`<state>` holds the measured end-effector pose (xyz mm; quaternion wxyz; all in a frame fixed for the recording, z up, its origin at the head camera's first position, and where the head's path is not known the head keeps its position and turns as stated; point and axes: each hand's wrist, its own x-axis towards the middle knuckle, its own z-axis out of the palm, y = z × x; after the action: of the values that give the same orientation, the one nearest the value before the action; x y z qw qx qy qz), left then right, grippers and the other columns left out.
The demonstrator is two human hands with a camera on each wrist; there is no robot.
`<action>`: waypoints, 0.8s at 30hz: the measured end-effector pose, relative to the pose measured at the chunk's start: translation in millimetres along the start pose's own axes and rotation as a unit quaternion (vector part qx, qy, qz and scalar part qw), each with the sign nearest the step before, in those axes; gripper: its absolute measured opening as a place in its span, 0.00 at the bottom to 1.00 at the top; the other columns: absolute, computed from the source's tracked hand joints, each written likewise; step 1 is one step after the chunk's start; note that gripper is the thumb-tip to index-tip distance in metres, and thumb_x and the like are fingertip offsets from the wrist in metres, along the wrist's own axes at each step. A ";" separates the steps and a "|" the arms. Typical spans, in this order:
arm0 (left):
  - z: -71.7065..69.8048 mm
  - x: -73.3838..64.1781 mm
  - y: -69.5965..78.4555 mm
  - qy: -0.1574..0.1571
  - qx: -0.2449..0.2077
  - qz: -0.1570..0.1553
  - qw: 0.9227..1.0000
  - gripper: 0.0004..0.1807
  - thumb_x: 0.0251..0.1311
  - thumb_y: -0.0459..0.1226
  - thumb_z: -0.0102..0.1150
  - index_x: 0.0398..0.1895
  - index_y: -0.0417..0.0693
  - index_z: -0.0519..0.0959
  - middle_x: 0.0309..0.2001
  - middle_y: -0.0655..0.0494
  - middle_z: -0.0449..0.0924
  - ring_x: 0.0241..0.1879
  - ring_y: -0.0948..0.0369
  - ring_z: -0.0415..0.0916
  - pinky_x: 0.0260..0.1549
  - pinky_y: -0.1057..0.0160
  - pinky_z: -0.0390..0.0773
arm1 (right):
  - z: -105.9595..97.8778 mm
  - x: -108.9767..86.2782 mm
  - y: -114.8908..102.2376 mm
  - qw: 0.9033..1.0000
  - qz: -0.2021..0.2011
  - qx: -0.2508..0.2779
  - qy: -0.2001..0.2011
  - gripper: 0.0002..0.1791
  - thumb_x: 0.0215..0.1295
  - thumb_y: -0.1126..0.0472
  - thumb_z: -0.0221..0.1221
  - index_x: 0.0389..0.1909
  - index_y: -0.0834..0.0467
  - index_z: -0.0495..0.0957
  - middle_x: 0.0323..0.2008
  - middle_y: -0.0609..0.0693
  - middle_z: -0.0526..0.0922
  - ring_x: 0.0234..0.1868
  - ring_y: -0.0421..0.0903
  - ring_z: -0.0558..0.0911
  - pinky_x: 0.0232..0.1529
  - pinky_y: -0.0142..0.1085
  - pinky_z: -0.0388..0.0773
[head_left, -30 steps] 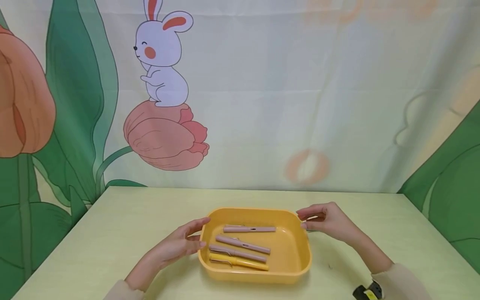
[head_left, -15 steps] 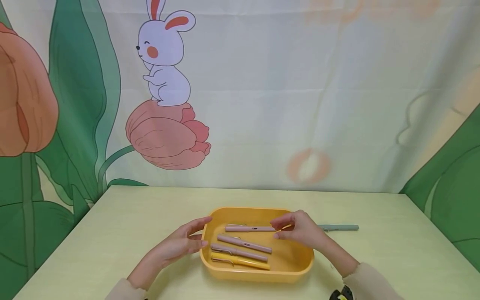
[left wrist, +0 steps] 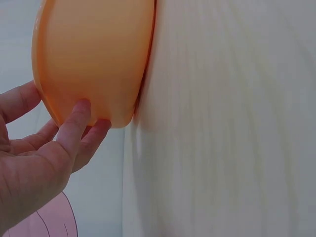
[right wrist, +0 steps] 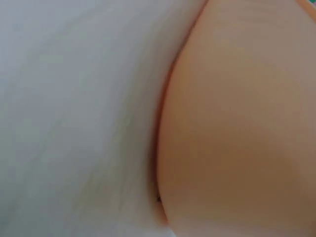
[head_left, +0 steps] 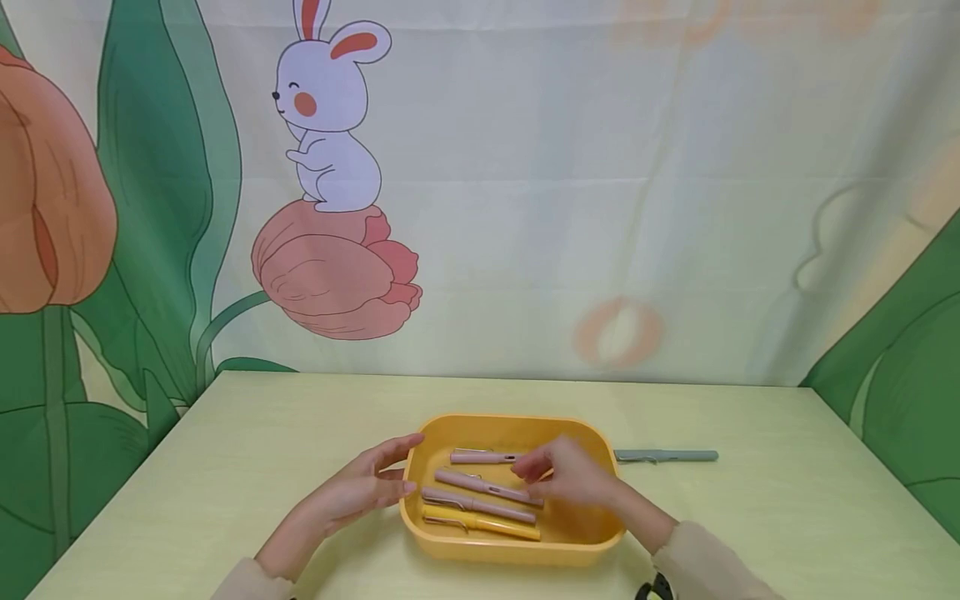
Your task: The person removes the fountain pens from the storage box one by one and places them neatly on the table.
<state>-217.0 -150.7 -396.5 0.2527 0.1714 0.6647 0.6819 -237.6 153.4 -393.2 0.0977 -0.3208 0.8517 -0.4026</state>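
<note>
A yellow plastic tray (head_left: 517, 552) with raised walls holds three dusty-pink pens with clips: an upper pen (head_left: 476, 457), a middle pen (head_left: 472, 481) and a lower pen (head_left: 480, 506). Nearest the front wall lies a yellow pen (head_left: 483, 524). My left hand (head_left: 360, 483) holds the tray's left end, thumb and fingers spread around it; the left wrist view shows the fingertips on the outer wall (left wrist: 94, 54). Inside the tray, my right hand (head_left: 566, 475), blurred, hovers with bent fingers over the right ends of the upper and middle pens. Nothing shows between its fingertips.
A grey-green pen (head_left: 667, 456) lies on the pale table (head_left: 787, 492) just right of the tray. In the right wrist view the tray's outer wall (right wrist: 237, 128) fills the right side. Behind the table hangs a cloth (head_left: 510, 208) printed with a rabbit and tulips.
My right hand has moved left and down from the tray's right rim to over the pink pens, uncovering the grey-green pen. The left hand has stayed on the tray's left end.
</note>
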 end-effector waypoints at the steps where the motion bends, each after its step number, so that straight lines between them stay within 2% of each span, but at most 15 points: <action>1: 0.2 -0.1 0.1 0.000 0.000 0.000 1.000 0.37 0.59 0.27 0.51 0.69 0.34 0.45 0.66 0.31 0.46 0.63 0.40 0.54 0.54 0.55 0.69 | 1.1 0.9 0.4 1.000 -0.001 -0.008 -0.005 0.14 0.49 0.69 0.65 0.38 0.71 0.80 0.35 0.59 0.83 0.33 0.45 0.82 0.35 0.30 0.80; 6: 0.4 -0.2 0.1 0.003 -0.002 -0.002 1.000 0.37 0.59 0.27 0.51 0.69 0.34 0.45 0.66 0.32 0.46 0.63 0.40 0.53 0.55 0.55 0.69 | 4.7 3.8 1.2 0.999 0.002 -0.045 -0.021 0.13 0.49 0.67 0.66 0.36 0.70 0.81 0.33 0.56 0.84 0.30 0.40 0.80 0.34 0.28 0.78; 19: 0.4 -0.2 0.9 0.002 0.003 0.002 1.000 0.37 0.59 0.26 0.50 0.69 0.33 0.45 0.66 0.31 0.45 0.63 0.40 0.54 0.54 0.55 0.70 | 10.7 7.5 1.9 0.990 -0.008 -0.140 -0.018 0.08 0.45 0.68 0.67 0.29 0.65 0.83 0.23 0.47 0.83 0.24 0.32 0.74 0.27 0.24 0.73; 24: 0.1 0.3 0.7 0.003 0.000 0.002 1.000 0.38 0.59 0.27 0.51 0.69 0.33 0.45 0.66 0.30 0.45 0.63 0.39 0.54 0.54 0.55 0.70 | 12.7 9.2 -0.6 0.988 -0.012 -0.155 -0.017 0.05 0.43 0.70 0.67 0.25 0.63 0.83 0.20 0.46 0.81 0.21 0.31 0.73 0.24 0.23 0.72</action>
<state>-217.3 -150.5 -395.9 0.2497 0.1709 0.6647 0.6831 -239.1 139.5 -400.2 0.0563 -0.3491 0.8981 -0.2615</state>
